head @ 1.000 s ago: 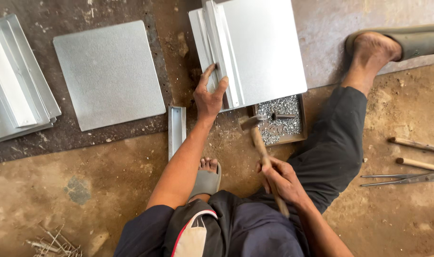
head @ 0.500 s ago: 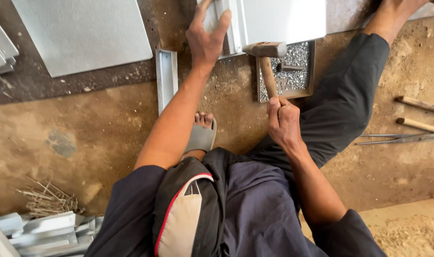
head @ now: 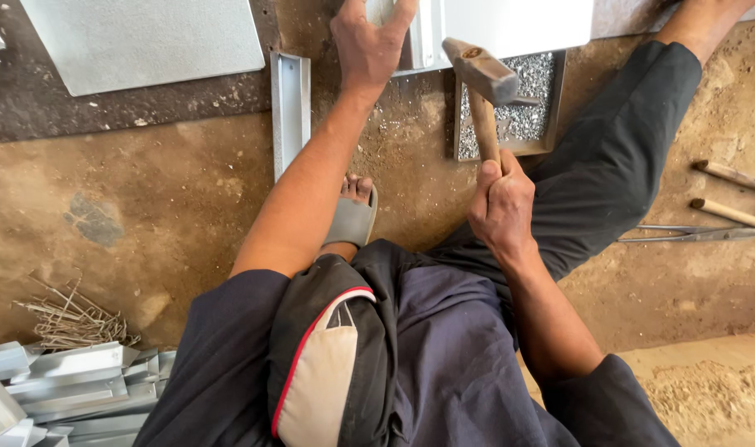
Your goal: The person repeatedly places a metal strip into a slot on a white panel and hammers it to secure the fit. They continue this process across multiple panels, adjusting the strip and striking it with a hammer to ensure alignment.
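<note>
The head view looks straight down on a person seated on a bare earth floor [head: 146,207]. The right hand [head: 502,207] is wrapped tightly round the lower end of a wooden-handled hammer with a grey steel head [head: 481,79]. The pale brown handle runs almost straight up the picture, away from the body and leaning slightly left, so the tool's long axis lies near vertical in the frame. The dull, worn head sits across the top of the handle, slanting from upper left to lower right, and it hangs over the left edge of a shallow rectangular metal tray filled with small grey metal bits [head: 526,116].

The left hand [head: 369,45] reaches forward with fingers spread, pressing on the edge of a stack of folded pale grey sheet-metal panels [head: 510,21] at the top of the frame; it grips nothing. The hammer head is just to the right of this hand, near the stack's lower edge.

A short galvanised metal channel piece [head: 290,108] lies on the floor left of the left forearm, its length running up and down the picture. A flat grey sheet-metal square [head: 146,37] lies at upper left. Bent silvery sheet offcuts [head: 63,385] are heaped at lower left, beside a bundle of thin wires [head: 67,319]. Two wooden tool handles [head: 733,194] lie at the right edge.
</note>
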The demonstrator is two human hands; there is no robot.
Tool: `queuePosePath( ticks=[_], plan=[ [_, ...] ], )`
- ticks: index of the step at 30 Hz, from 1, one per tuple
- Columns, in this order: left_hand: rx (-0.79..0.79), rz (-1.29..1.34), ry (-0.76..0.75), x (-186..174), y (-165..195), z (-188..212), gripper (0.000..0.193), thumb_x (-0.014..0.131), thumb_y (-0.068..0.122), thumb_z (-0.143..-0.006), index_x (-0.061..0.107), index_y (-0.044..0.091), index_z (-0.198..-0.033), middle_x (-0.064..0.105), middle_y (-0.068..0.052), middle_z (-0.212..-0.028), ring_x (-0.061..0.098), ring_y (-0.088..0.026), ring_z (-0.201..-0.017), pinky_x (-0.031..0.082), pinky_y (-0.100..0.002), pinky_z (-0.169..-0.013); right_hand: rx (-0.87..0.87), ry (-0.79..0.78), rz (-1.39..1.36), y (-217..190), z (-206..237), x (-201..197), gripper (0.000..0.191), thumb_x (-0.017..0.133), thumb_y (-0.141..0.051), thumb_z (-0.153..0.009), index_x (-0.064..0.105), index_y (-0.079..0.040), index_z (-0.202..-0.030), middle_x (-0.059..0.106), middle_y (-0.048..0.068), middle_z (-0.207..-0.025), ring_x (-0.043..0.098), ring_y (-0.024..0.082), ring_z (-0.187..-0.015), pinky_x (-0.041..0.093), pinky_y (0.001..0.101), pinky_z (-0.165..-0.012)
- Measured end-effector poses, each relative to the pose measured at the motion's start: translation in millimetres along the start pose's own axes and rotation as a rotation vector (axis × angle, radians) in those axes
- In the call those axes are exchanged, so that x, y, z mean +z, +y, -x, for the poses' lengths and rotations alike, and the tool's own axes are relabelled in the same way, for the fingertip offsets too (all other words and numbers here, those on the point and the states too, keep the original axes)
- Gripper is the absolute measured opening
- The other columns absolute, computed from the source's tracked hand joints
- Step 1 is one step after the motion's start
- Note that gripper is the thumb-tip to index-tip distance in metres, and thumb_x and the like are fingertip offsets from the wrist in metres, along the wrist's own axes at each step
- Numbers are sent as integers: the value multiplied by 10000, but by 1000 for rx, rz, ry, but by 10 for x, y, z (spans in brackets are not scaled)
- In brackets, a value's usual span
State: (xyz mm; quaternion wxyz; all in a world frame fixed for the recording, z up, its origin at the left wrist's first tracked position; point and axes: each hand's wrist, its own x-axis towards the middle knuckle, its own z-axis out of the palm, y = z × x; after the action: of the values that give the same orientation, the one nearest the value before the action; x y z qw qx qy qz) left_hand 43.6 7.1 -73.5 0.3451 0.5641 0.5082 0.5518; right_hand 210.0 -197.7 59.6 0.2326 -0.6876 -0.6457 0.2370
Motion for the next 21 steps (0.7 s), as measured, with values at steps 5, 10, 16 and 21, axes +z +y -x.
queuePosePath(
  ticks=[5,10,16,21],
  plan=[
    [-68,20,-28,-20,94,-9,384,750,357,-893,692,13,-1054,787,-116,-831,784,-222,-728,629,-379,-692,37,61,-38,-18,9,17,337,473,-121,-1117,544,42,-830,524,194,-751,537,372,-628,427,462,-611],
    [-30,-53,11,-37,159,56,410,782,351,-895,651,-16,-1024,769,-137,-852,781,-256,-770,618,-400,-711,-3,-19,193,-27,-29,32,328,485,-175,-1152,590,16,-907,565,179,-777,552,376,-681,430,458,-623],
    [-93,-37,-29,-10,124,-9,345,765,365,-898,697,52,-1026,795,-112,-876,796,-234,-774,644,-376,-722,443,-313,-1326,-45,61,-155,516,393,-355,-1135,563,-4,-796,526,46,-593,505,140,-491,401,307,-470],
    [52,14,21,-9,110,11,443,744,341,-910,626,15,-1187,764,-127,-980,775,-261,-857,634,-394,-756,74,75,-524,-161,205,-143,392,402,-238,-1135,565,29,-899,511,36,-716,470,142,-605,392,299,-558]
  ],
)
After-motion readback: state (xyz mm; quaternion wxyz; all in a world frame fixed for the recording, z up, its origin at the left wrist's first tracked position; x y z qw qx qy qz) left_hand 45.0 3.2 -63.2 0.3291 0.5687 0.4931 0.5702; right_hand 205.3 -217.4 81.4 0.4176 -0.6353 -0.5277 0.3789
